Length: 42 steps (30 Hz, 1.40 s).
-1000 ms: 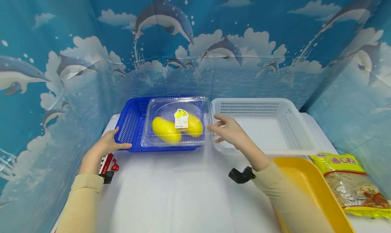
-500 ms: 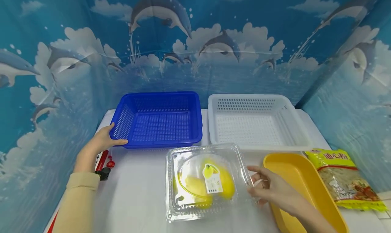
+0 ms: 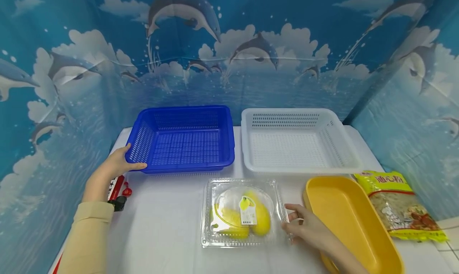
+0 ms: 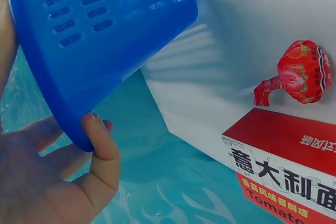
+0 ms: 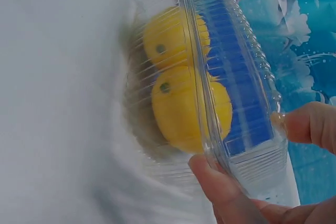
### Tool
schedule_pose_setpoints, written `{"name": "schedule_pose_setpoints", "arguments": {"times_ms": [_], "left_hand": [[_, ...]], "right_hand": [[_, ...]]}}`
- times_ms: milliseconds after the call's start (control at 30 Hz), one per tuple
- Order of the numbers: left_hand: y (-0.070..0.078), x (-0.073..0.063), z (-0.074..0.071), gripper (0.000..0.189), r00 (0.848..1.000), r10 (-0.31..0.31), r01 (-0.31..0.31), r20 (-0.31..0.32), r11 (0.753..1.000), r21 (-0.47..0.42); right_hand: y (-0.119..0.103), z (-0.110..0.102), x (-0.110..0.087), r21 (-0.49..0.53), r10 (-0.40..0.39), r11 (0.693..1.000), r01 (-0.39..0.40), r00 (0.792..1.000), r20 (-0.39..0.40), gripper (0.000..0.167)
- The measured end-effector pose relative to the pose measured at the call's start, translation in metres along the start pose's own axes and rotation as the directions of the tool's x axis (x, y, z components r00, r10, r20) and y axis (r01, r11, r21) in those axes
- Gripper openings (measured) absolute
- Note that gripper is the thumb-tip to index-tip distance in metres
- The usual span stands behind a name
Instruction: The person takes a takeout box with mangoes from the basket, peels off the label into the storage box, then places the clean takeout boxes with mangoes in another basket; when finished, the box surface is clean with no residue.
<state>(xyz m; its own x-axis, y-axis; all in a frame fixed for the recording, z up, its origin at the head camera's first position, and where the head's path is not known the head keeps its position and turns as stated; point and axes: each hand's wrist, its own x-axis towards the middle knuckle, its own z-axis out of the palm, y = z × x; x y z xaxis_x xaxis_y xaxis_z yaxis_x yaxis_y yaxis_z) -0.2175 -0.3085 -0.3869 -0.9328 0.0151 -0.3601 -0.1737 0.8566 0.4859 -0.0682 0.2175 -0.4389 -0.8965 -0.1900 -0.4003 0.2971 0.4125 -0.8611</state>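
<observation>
Clamshell of mango-like fruit (image 3: 241, 212) | now out of blue basket (image 3: 179, 169), on or just above white table (image 3: 161, 222) | right hand (image 3: 305, 227) pinches its edge; left hand (image 3: 116, 162) grips basket rim | removal seems done

There is one clear box (image 3: 224, 190), containing two yellow fruits (image 3: 262, 222) and bearing one label (image 3: 247, 213). Around it are one left hand (image 3: 114, 162) at ten o'clock and one right hand (image 3: 305, 226) at three, making two. One blue basket (image 3: 183, 168) toward half past ten and one white basket (image 3: 287, 150) toward one o'clock also make two. One yellow tray (image 3: 344, 210) and one food bag (image 3: 398, 206) lie toward three, one carton (image 4: 289, 150) and one lollipop (image 4: 304, 72) toward nine.
</observation>
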Motion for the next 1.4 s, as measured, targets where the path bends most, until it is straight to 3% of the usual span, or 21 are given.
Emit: {"name": "schedule_pose_setpoints", "arguments": {"times_ms": [300,467,567,667,733,800,867,967,1067,1133,1233,1400], "left_hand": [[-0.003,-0.001,0.002,0.120,1.000,0.000,0.000,-0.013,1.000,-0.009],[-0.006,-0.008,0.007,0.115,0.991,0.058,-0.052,-0.121,0.997,0.052],[0.003,-0.019,0.015,0.104,0.959,0.134,-0.120,-0.249,0.990,0.073],[0.020,-0.035,0.031,0.085,0.899,0.245,-0.230,-0.363,0.970,0.085],[0.032,-0.045,0.047,0.072,0.862,0.314,-0.299,-0.398,0.949,0.101],[0.041,-0.053,0.066,0.061,0.847,0.356,-0.347,-0.395,0.933,0.097],[0.048,-0.059,0.087,0.054,0.855,0.373,-0.377,-0.360,0.924,0.063],[0.058,-0.066,0.121,0.051,0.893,0.361,-0.384,-0.267,0.922,-0.039],[0.066,-0.071,0.151,0.055,0.933,0.326,-0.349,-0.151,0.921,-0.174],[0.071,-0.072,0.167,0.061,0.946,0.309,-0.324,-0.096,0.910,-0.260],[0.076,-0.074,0.182,0.068,0.950,0.309,-0.307,-0.051,0.889,-0.339],[0.080,-0.074,0.190,0.075,0.934,0.355,-0.333,-0.023,0.851,-0.407]], "right_hand": [[-0.003,-0.007,0.008,-0.006,-0.005,1.000,0.005,0.998,0.063,0.073],[-0.005,-0.010,0.009,-0.007,0.013,1.000,-0.012,0.996,0.094,0.075],[-0.006,-0.011,0.010,-0.009,0.024,1.000,-0.024,0.994,0.107,0.077],[-0.006,-0.013,0.010,-0.002,0.024,1.000,-0.024,0.992,0.120,0.078],[-0.005,-0.013,0.010,0.003,0.026,1.000,-0.027,0.992,0.123,0.078],[-0.005,-0.013,0.010,0.008,0.028,1.000,-0.030,0.992,0.126,0.078],[-0.005,-0.012,0.010,0.013,0.032,0.999,-0.034,0.992,0.126,0.077],[-0.006,-0.012,0.010,0.019,0.032,0.999,-0.035,0.991,0.130,0.077],[-0.007,-0.012,0.010,0.020,0.027,0.999,-0.029,0.991,0.131,0.077],[-0.007,-0.012,0.010,0.016,0.023,1.000,-0.025,0.991,0.131,0.077],[-0.006,-0.013,0.011,0.009,0.021,1.000,-0.022,0.991,0.130,0.078],[-0.006,-0.013,0.011,0.012,0.016,1.000,-0.018,0.991,0.133,0.078]]}}
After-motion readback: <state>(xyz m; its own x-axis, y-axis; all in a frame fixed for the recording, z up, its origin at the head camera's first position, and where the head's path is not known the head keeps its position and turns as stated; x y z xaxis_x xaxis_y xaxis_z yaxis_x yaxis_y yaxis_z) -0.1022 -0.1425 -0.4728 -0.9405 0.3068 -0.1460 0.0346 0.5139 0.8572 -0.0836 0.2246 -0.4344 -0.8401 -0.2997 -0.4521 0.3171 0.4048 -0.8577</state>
